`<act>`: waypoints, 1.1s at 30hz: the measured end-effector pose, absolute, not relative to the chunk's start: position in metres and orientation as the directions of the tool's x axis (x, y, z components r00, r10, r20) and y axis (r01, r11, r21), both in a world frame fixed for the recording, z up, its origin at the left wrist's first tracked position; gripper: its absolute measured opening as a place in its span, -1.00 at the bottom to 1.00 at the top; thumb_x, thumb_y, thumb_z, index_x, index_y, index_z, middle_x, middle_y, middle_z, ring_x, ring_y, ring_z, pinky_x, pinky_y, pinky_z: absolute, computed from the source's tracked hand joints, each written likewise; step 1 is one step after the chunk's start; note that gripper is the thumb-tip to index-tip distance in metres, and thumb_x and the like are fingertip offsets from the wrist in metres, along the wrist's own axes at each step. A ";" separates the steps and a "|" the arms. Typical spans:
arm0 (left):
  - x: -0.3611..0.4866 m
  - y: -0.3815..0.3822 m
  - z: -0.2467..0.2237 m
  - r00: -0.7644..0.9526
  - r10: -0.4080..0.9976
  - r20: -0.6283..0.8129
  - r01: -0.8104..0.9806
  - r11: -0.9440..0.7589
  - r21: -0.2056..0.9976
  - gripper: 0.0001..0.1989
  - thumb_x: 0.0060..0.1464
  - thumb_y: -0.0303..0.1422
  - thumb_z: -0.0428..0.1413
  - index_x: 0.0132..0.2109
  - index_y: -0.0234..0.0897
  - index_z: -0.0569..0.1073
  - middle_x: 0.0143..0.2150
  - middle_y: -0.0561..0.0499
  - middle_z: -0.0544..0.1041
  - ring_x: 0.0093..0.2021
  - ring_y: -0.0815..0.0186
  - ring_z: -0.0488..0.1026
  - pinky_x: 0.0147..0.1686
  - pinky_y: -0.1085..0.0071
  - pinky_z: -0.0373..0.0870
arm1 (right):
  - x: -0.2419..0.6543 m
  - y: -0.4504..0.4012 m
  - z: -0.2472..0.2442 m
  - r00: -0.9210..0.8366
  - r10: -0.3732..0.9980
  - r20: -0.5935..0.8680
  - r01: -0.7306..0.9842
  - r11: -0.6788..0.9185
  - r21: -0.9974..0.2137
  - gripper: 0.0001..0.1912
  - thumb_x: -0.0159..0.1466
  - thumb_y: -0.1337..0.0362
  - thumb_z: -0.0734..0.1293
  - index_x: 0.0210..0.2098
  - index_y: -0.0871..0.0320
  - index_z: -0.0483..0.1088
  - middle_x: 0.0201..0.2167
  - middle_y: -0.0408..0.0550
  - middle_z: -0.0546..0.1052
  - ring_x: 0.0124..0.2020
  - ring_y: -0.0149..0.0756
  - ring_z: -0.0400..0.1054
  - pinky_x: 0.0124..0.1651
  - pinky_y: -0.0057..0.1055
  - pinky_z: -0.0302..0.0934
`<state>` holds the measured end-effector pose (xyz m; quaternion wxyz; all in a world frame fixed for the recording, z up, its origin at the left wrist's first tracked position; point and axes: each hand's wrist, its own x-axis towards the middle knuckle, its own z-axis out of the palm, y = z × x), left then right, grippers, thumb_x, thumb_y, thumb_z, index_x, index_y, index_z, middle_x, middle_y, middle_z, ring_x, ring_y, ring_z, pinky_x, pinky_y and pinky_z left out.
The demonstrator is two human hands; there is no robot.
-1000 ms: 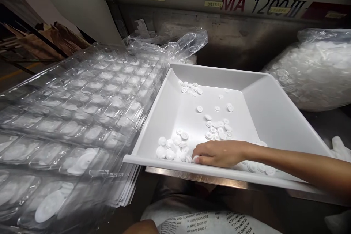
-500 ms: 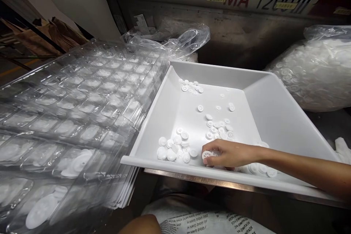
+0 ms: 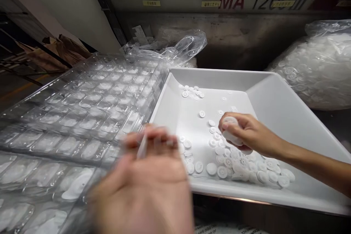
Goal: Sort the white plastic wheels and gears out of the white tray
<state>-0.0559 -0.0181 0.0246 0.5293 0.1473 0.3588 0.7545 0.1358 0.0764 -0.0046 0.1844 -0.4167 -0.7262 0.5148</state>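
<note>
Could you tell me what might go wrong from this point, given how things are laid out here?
The blurred left hand is close above the stack of clear blister trays, so it could knock them. The right hand is pinching several white plastic discs; one might slip and fall back among the loose ones in the white tray.

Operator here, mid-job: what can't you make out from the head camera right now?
- Left hand: motion blur hides what its fingers hold.
- Right hand: its fingers cover part of the white discs, so their number is unclear.
- White tray: the left hand hides its near-left corner.
- Yellow labels: too small to read.
- Printed sack: cut off by the bottom edge.
</note>
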 end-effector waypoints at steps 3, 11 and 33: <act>-0.014 0.005 0.028 0.146 0.866 -0.478 -0.945 0.265 0.191 -0.72 0.34 -0.25 -0.07 -0.13 -0.21 0.51 -0.12 0.01 0.59 -0.08 0.39 0.57 0.01 0.45 0.51 | 0.130 0.065 0.020 -0.621 0.766 0.168 0.357 0.467 -0.809 -0.78 0.45 0.14 0.23 -0.23 0.14 0.36 -0.35 -0.08 0.42 -0.36 -0.34 0.31 -0.33 -0.39 0.21; 0.010 0.016 0.013 0.209 0.858 -0.468 -0.963 0.264 0.054 -0.74 0.30 -0.24 0.00 -0.11 -0.25 0.55 -0.19 0.02 0.61 -0.18 0.41 0.58 -0.15 0.54 0.52 | 0.140 0.057 0.015 -0.751 0.536 0.386 0.440 0.842 -0.312 -0.44 0.43 -0.09 0.30 0.27 0.05 0.18 0.17 0.10 0.41 0.22 0.02 0.26 0.21 -0.03 0.09; 0.010 0.023 0.007 0.326 0.786 -0.525 -0.935 0.350 -0.057 -0.80 0.21 -0.30 0.07 -0.21 -0.28 0.56 -0.20 -0.06 0.58 -0.12 0.28 0.58 -0.17 0.48 0.51 | 0.151 0.059 0.023 -0.588 0.610 0.530 0.556 0.782 -0.283 -0.94 0.41 0.42 0.32 -0.17 0.16 0.44 0.01 0.04 0.45 0.02 -0.20 0.37 0.01 -0.21 0.26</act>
